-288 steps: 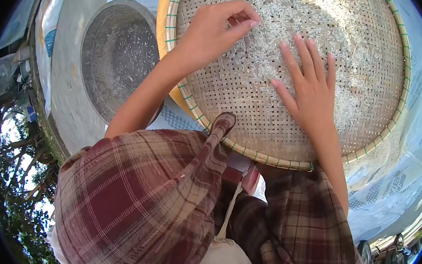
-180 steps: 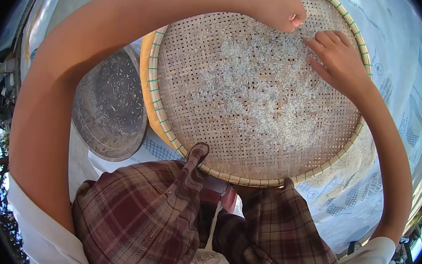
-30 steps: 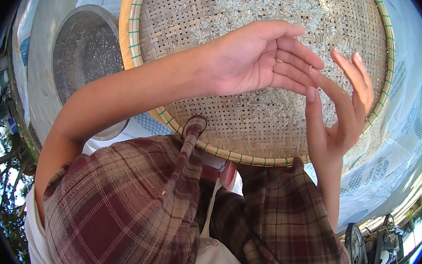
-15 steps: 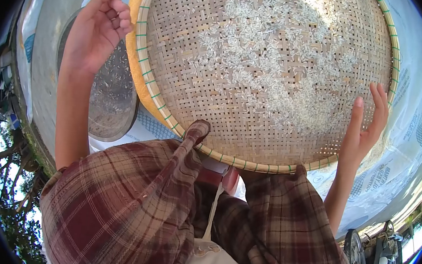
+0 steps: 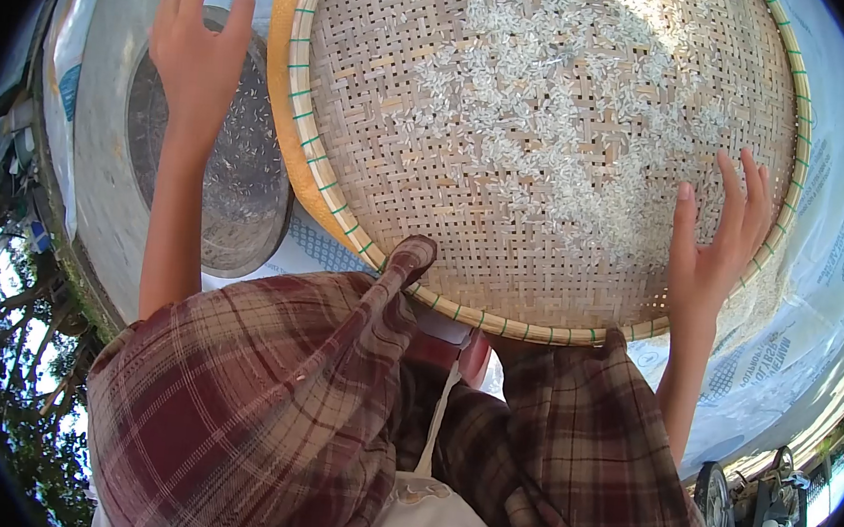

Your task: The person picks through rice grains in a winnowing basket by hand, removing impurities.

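Note:
A round woven bamboo winnowing tray (image 5: 369, 179) with a green-stitched rim lies over the knees. Rice grains (image 5: 545, 124) are scattered across its middle and upper part. My left hand (image 5: 199, 53) is raised over a dark oval metal tray (image 5: 235, 217) to the left, its fingers spread and nothing in them. A few grains lie in that metal tray. My right hand (image 5: 721, 234) is over the right side of the bamboo tray, near its rim, with fingers apart and holding nothing.
A yellow tray edge (image 5: 279, 80) shows under the bamboo tray's left side. Printed blue-white sheeting (image 5: 837, 220) covers the ground, with loose grain at the right. Plaid shorts (image 5: 261, 380) cover the legs. A motorbike (image 5: 751, 518) stands at lower right, trees at lower left.
My left hand has turned and its curled fingers have spread out over the metal tray. My right hand has shifted slightly left, its fingers opening wider. The rice looks much the same.

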The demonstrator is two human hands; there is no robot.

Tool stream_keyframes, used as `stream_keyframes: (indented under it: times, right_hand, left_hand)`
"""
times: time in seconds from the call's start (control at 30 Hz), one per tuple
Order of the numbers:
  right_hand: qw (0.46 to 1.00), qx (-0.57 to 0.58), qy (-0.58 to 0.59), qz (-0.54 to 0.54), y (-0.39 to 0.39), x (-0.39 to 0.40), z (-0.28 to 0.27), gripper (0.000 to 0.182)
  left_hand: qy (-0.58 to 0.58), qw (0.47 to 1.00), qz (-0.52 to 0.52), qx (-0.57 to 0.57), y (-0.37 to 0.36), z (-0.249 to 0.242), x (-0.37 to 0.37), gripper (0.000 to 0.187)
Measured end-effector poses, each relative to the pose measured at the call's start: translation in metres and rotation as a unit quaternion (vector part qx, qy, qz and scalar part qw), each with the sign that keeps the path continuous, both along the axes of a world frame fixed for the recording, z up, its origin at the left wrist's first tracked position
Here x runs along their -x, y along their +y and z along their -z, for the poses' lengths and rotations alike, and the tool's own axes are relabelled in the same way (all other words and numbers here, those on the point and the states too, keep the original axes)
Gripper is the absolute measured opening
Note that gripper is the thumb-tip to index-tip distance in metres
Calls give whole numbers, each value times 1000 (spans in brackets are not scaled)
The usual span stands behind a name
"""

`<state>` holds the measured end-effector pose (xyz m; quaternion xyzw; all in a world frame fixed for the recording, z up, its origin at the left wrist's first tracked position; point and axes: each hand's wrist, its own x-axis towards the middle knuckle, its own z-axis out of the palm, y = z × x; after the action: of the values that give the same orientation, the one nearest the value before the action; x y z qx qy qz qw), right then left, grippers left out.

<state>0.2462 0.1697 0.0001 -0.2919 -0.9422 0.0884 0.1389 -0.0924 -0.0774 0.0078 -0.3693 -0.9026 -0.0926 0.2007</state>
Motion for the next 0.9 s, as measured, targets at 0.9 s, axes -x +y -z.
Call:
stream_keyframes:
  times: [0.9]
  right_hand:
    - [956, 56, -67, -280, -68, 35, 4, 52]
  left_hand:
    - [-283, 858, 427, 32, 65, 17, -120, 16]
